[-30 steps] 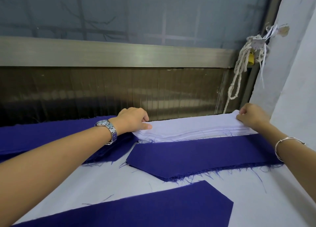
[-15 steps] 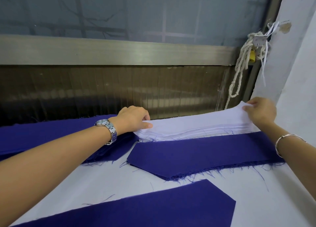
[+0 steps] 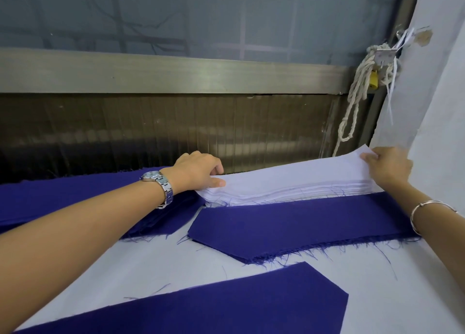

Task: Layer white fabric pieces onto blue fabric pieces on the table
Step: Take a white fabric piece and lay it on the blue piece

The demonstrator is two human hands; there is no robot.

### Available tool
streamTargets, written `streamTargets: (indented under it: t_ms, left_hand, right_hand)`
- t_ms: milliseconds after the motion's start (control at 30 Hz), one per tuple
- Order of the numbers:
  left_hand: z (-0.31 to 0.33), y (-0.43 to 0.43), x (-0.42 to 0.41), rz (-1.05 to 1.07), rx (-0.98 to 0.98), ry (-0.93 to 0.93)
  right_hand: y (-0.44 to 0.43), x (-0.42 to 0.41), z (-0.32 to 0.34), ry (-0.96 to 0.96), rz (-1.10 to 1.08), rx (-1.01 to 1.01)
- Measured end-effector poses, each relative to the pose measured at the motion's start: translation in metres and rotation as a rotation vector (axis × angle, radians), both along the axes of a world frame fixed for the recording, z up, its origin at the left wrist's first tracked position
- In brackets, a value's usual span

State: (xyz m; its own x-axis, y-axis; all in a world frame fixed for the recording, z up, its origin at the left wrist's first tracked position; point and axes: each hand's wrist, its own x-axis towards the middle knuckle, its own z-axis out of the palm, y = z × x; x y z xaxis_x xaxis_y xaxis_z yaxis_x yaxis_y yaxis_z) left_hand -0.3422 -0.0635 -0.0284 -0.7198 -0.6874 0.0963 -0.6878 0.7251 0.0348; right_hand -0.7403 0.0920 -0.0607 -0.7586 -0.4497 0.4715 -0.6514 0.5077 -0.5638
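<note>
Stack of white fabric (image 3: 289,191) runs left to right along the tabletop's (image 3: 176,263) far edge, your left hand (image 3: 198,170) apparently pinching the top piece (image 3: 314,170) at its left end, your right hand (image 3: 388,167) pinching its lifted right corner, blue piece (image 3: 302,223) parallel, just nearer you.

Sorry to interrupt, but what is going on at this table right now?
A person is taking a sheet from the white stack at the far side of the table. The left hand grips the stack's left end, thumb on top, while the right hand pinches the top white piece by its right end, raised clear of the layers below. Blue pieces lie nearer, with no white on them yet.
</note>
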Motion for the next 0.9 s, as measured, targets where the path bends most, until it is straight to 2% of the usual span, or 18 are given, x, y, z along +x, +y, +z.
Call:
streamTargets:
  t_ms: [100, 267, 367, 667, 800, 900]
  left_hand:
    - [0.000, -0.001, 0.000, -0.001, 0.039, 0.016]
    - [0.000, -0.001, -0.002, -0.023, 0.130, 0.065]
    - [0.000, 0.001, -0.003, -0.040, 0.151, 0.094]
    - [-0.003, 0.015, 0.002, -0.066, -0.223, 0.153]
    - [-0.001, 0.022, 0.008, -0.050, -0.238, 0.346]
    - [0.010, 0.026, 0.020, -0.055, -0.129, 0.532]
  right_hand:
    - [0.001, -0.005, -0.001, -0.093, 0.047, -0.015]
    - [0.013, -0.019, -0.004, -0.256, 0.122, -0.241]
    - [0.019, -0.024, -0.005, -0.291, 0.125, -0.303]
    - [0.023, -0.030, -0.009, -0.308, 0.097, -0.303]
    - [0.024, -0.027, -0.002, -0.353, 0.095, -0.360]
    - [0.026, -0.024, 0.007, -0.367, 0.108, -0.397]
